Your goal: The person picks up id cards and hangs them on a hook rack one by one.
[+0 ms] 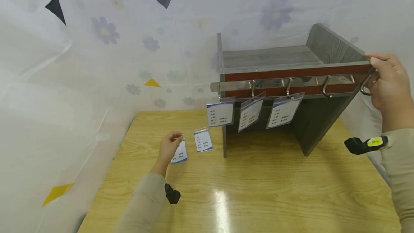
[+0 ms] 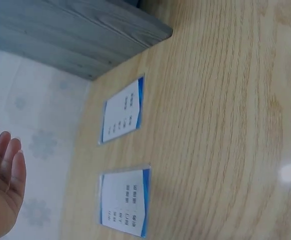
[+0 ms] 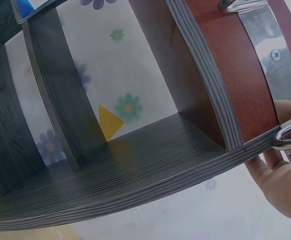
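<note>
My left hand (image 1: 169, 148) hovers over the table with its fingers loosely bent, holding nothing. In the left wrist view that hand (image 2: 5, 185) is apart from two badge cards lying flat, a nearer card (image 2: 125, 200) and a farther card (image 2: 123, 112). On the right, my right hand (image 1: 389, 82) grips the side edge of a grey wooden rack (image 1: 343, 46), beside the last hook (image 1: 365, 85). Three badge cards hang from the rack's metal hooks: a left card (image 1: 220, 114), a middle card (image 1: 250, 114) and a right card (image 1: 285, 110).
The rack stands on a light wood table (image 1: 258, 190), near its back edge. A hook (image 1: 326, 87) right of the hanging cards bears nothing. Behind the table hangs a white flowered sheet (image 1: 181, 39). The rack's side panel (image 1: 225, 139) rises close to the loose cards.
</note>
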The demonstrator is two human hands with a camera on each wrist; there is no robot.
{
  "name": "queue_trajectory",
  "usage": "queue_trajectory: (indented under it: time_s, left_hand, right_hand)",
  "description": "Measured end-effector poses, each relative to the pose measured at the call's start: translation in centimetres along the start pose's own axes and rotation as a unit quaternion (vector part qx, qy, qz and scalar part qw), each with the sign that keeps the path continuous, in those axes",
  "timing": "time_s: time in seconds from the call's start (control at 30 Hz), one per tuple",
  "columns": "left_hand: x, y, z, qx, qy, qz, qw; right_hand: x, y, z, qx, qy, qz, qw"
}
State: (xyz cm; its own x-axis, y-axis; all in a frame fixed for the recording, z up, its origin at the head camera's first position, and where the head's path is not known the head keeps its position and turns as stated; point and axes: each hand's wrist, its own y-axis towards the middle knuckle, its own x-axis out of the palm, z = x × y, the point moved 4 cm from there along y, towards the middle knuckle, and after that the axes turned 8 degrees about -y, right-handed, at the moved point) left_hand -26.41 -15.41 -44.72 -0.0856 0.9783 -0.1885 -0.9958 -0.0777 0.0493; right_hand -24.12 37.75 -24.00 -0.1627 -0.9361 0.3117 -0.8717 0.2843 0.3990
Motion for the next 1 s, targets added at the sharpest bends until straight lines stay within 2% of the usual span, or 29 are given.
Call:
queue_trajectory:
  time_s: [0.23,0.5,0.73,0.83,1.0]
  left_hand:
    - [-0.4,1.1,-2.0,-0.034,0.017,0.029,0.9988]
    - [-0.8,2.0,-4.1,-0.065,0.044,0.040,0.9961]
    - [-1.3,2.3,-5.1,-0.057,0.076,0.054,0.9940]
    - [-1.4,2.2,-6.3,-0.066,0.100,0.060,0.9910]
    - [-1.7,2.1,-8.7,-0.082,0.153,0.082,0.9814]
  right_hand:
    - [0.0,0.2,-0.1,0.001,-0.015,0.002,1.000]
    - [-0.2,0.2,0.1,0.004,0.010,0.004,1.000]
    - [-0.4,0.2,0.2,0.008,0.016,0.004,1.000]
    - [-0.4,0.2,0.2,0.005,0.019,0.001,1.000]
    - [-0.2,0.1,0.3,-0.002,0.032,-0.001,0.999]
